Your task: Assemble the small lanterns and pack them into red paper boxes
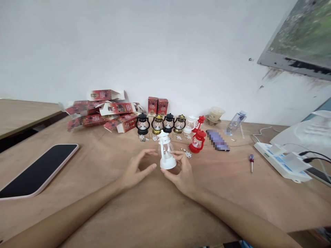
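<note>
My right fingers (179,153) grasp the white lantern (168,163), my left fingers (148,171) parted beside it; one-sided support might let it tip.

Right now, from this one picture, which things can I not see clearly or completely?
All in the head view:
White lantern, part of its right side: hidden by the fingers of the right hand.
Purple phone-like slab, its surface: blurred into blocks.
Upright red boxes, their smallest print: too small to read.
Small loose parts: too small to identify.
Wall panel, its full extent: cut off by the top and right edges.
</note>
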A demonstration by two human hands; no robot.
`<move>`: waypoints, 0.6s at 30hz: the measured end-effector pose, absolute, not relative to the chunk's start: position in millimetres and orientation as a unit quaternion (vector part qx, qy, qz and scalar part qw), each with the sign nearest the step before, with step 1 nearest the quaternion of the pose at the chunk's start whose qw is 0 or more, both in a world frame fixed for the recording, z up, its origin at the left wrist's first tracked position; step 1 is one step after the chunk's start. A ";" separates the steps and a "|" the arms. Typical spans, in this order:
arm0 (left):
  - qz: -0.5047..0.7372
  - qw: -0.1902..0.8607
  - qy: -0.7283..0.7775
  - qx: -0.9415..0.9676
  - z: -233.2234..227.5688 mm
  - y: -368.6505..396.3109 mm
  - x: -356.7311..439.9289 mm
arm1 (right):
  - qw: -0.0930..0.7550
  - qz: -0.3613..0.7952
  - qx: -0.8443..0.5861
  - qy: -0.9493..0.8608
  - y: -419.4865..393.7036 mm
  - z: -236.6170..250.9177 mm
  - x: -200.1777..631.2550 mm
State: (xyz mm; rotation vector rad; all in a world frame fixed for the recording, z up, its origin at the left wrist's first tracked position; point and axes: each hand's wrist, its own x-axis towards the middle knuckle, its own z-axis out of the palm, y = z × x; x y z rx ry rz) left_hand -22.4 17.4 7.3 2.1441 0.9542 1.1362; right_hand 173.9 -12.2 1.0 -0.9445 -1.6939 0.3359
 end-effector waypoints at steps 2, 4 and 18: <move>0.375 0.370 0.309 0.792 8.3 14.3 -20.8 | 0.528 0.106 -0.370 -0.757 -12.5 1.3 174.3; 0.360 0.426 0.311 0.770 8.1 11.6 -19.2 | 0.484 0.057 -0.317 -0.814 -14.1 1.8 174.4; 0.387 0.458 0.404 0.691 3.7 17.2 -12.3 | 0.357 0.020 -0.336 -0.871 -15.4 2.5 177.0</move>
